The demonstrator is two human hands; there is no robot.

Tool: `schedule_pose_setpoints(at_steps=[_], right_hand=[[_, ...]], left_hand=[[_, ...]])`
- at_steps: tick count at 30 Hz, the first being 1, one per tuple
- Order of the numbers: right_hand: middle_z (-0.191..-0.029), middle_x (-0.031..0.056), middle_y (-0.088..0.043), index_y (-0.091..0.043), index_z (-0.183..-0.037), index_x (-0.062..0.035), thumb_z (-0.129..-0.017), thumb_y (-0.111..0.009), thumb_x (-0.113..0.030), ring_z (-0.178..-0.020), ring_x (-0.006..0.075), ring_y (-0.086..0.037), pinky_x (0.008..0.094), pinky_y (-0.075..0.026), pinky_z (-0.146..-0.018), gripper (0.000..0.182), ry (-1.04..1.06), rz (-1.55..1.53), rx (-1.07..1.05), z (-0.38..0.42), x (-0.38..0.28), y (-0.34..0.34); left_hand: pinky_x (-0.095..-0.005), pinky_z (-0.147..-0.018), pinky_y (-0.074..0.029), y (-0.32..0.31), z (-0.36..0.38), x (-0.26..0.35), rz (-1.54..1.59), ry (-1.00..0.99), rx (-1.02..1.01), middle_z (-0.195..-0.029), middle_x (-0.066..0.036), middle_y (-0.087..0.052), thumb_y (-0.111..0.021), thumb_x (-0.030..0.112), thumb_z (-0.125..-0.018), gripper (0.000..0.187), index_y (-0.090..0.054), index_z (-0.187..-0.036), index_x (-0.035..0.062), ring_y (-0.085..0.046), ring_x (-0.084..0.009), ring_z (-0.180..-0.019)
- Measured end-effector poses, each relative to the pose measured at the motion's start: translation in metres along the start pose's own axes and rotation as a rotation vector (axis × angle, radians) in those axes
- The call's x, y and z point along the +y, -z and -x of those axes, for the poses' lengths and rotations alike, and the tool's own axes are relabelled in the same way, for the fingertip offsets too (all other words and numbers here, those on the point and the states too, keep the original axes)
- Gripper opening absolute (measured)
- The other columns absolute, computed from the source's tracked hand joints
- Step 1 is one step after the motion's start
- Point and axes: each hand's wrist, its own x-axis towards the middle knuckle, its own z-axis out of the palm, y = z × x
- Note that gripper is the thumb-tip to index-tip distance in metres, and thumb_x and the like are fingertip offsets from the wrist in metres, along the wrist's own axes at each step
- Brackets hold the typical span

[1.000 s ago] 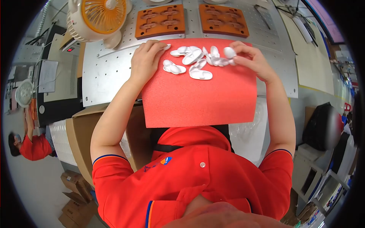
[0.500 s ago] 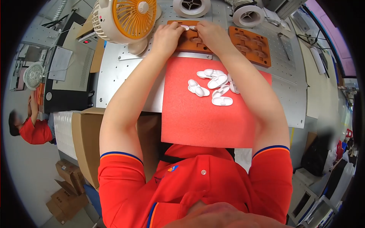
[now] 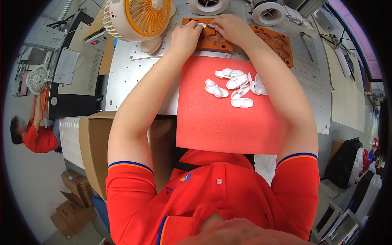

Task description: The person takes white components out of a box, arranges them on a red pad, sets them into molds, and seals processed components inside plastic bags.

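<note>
At the far end of the bench, both hands are over an orange-brown fixture block (image 3: 214, 44) with shaped recesses. My left hand (image 3: 185, 38) is closed at the block's left side, its fingertips on a small white oval plastic piece (image 3: 201, 25). My right hand (image 3: 232, 29) reaches in from the right, its fingers pinched at another small white plastic piece (image 3: 211, 25), mostly hidden by the fingertips. Several white oval plastic pieces (image 3: 241, 102) lie in a loose pile on the red foam mat (image 3: 220, 126) between my forearms.
A second orange-brown block (image 3: 281, 45) sits right of the first, partly behind my right forearm. An orange and white fan (image 3: 141, 18) stands at the left. White spools (image 3: 267, 14) are at the back. Far left, a person in a red shirt (image 3: 40, 139) works at another bench.
The view has shifted slightly. My hands stay at the block, with the gap between their fingertips a little wider. The pile on the mat looks unchanged.
</note>
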Motion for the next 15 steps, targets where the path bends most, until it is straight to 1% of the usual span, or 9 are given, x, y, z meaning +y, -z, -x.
schedule_pose_setpoints(at_steps=[3,5,6,8,9,11,12,14,15], right_hand=[[-0.096,0.0103,-0.064,-0.066,-0.109,-0.0101,-0.087,-0.061,-0.017,-0.092,0.0301,-0.062,0.0391,-0.05,-0.081,0.024,0.003,0.137,-0.164,-0.015,-0.003,0.011],[-0.098,0.0119,-0.066,-0.067,-0.107,-0.0094,-0.085,-0.063,-0.018,-0.089,0.0309,-0.063,0.0388,-0.051,-0.08,0.024,-0.029,-0.148,0.038,-0.018,0.002,0.015],[-0.098,0.0119,-0.066,-0.067,-0.107,-0.0094,-0.085,-0.063,-0.018,-0.089,0.0309,-0.063,0.0388,-0.051,-0.08,0.024,-0.024,-0.144,0.034,-0.017,0.004,0.016],[-0.108,0.0196,-0.063,-0.051,-0.126,-0.0109,-0.081,-0.062,-0.013,-0.1,0.0359,-0.061,0.0391,-0.048,-0.084,0.046,-0.249,-0.472,0.186,-0.015,0.006,0.018],[-0.108,0.0196,-0.063,-0.051,-0.126,-0.0109,-0.081,-0.062,-0.013,-0.1,0.0359,-0.061,0.0391,-0.048,-0.084,0.046,-0.25,-0.47,0.187,-0.016,0.006,0.017],[-0.103,0.0131,-0.067,-0.066,-0.11,-0.009,-0.084,-0.066,-0.018,-0.09,0.0307,-0.064,0.038,-0.051,-0.081,0.027,-0.439,-0.754,0.049,-0.016,0.003,0.017],[-0.103,0.0131,-0.067,-0.066,-0.11,-0.009,-0.084,-0.066,-0.018,-0.09,0.0307,-0.064,0.038,-0.051,-0.081,0.027,-0.44,-0.752,0.053,-0.011,0.001,0.015],[-0.106,0.0117,-0.067,-0.066,-0.112,-0.0098,-0.083,-0.067,-0.016,-0.092,0.0301,-0.064,0.0375,-0.051,-0.082,0.03,-0.298,-0.412,0.004,0.004,-0.005,0.001],[-0.106,0.0117,-0.067,-0.066,-0.112,-0.0098,-0.083,-0.067,-0.016,-0.092,0.0301,-0.064,0.0375,-0.051,-0.082,0.03,-0.293,-0.409,0.005,0.01,-0.005,-0.001]], left_hand=[[-0.0365,-0.074,-0.048,0.001,0.0,0.002,-0.007,0.021,-0.027,-0.093,-0.008,-0.063,-0.054,0.011,-0.082,0.019,-0.064,-0.098,0.0088,-0.066,-0.024,-0.086],[-0.0369,-0.073,-0.049,0.001,0.0,0.003,-0.005,0.057,-0.065,-0.093,-0.008,-0.063,-0.054,0.012,-0.082,0.02,-0.064,-0.099,0.0092,-0.066,-0.024,-0.086],[-0.0373,-0.072,-0.049,0.0,0.0,0.003,0.009,0.053,-0.039,-0.093,-0.008,-0.062,-0.055,0.012,-0.082,0.019,-0.064,-0.099,0.0095,-0.066,-0.0239,-0.086],[-0.0376,-0.072,-0.049,-0.001,0.0,0.004,0.025,0.049,-0.01,-0.093,-0.008,-0.062,-0.055,0.012,-0.082,0.019,-0.064,-0.099,0.0098,-0.066,-0.0238,-0.086],[-0.0379,-0.072,-0.05,-0.001,0.0,0.005,0.012,0.064,-0.018,-0.093,-0.008,-0.062,-0.055,0.012,-0.082,0.019,-0.064,-0.098,0.0098,-0.066,-0.0238,-0.086],[-0.0382,-0.073,-0.05,0.0,0.0,0.006,0.0,0.071,-0.024,-0.093,-0.007,-0.062,-0.055,0.012,-0.082,0.018,-0.064,-0.098,0.0099,-0.066,-0.0238,-0.086],[-0.038,-0.073,-0.05,0.001,0.0,0.007,0.027,0.076,-0.032,-0.093,-0.008,-0.061,-0.055,0.012,-0.082,0.019,-0.064,-0.098,0.0098,-0.066,-0.0237,-0.086],[-0.0378,-0.074,-0.05,0.0,-0.001,0.005,0.052,0.073,-0.039,-0.093,-0.008,-0.061,-0.055,0.012,-0.082,0.019,-0.064,-0.098,0.0098,-0.065,-0.0237,-0.086],[-0.0378,-0.075,-0.049,-0.002,-0.001,0.005,0.042,0.061,-0.009,-0.092,-0.008,-0.061,-0.055,0.011,-0.081,0.019,-0.064,-0.098,0.0096,-0.065,-0.0237,-0.087]])
